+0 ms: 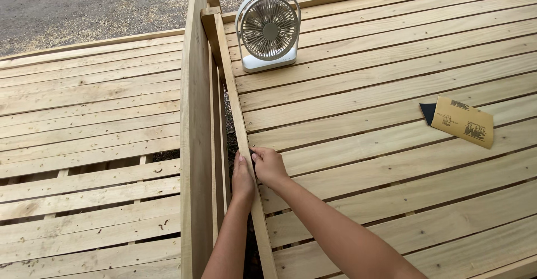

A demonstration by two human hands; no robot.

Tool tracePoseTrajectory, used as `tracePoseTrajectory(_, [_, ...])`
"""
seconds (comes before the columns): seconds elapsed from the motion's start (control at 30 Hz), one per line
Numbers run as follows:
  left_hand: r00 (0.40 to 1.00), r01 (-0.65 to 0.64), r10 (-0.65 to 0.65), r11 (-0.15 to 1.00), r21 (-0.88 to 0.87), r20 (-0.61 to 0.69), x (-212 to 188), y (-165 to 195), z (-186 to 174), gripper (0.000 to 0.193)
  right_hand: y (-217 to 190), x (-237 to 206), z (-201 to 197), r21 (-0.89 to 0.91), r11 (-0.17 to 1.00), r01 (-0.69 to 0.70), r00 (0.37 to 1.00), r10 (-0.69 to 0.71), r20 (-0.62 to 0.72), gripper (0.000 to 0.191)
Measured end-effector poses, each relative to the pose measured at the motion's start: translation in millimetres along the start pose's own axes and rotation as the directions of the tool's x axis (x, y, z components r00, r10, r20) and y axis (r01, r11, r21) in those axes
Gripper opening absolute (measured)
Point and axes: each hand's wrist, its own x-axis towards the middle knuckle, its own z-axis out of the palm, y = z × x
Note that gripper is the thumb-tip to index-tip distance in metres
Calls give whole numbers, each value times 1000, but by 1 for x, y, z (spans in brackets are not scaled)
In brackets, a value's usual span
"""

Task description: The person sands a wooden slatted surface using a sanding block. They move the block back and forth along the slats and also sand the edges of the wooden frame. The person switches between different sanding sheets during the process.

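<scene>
On the far left lies a slatted wooden panel [84,145] made of pale boards, with small wood bits scattered on it and grey ground [84,5] behind it. Next to it an upright wooden board [196,161] stands on its edge, tall and thin. Just right of that runs a narrow wooden rail [238,122], going from the top down toward the person. The left hand [243,177] rests against the left side of this rail, fingers flat and pointing up. The right hand [269,166] sits on the right side of the rail, fingers curled over its edge. Something small and dark shows between the two hands, but it is too hidden to tell what it is or which hand grips it. Farther back, a small white fan [268,28] stands on another slatted panel [391,77]. On the far right, a folded sheet of tan sandpaper [462,121] lies flat on the boards, well apart from the hands.
</scene>
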Motion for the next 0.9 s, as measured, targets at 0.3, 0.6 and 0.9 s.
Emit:
tracePoseTrajectory(0.3, [1000, 4, -4, 1000, 12, 4, -6, 6, 3, 61, -11, -7, -6, -70, 991, 112, 992, -115, -44, 33])
tracePoseTrajectory(0.6, [1000, 20, -21, 1000, 14, 13, -8, 8, 4, 63, -7, -6, -8, -145, 952, 268, 962, -273, -18, 33])
tracePoseTrajectory(0.9, [1000, -18, 18, 1000, 7, 4, -7, 5, 4, 61, -14, -16, -15, -104, 975, 198, 980, -198, 13, 36])
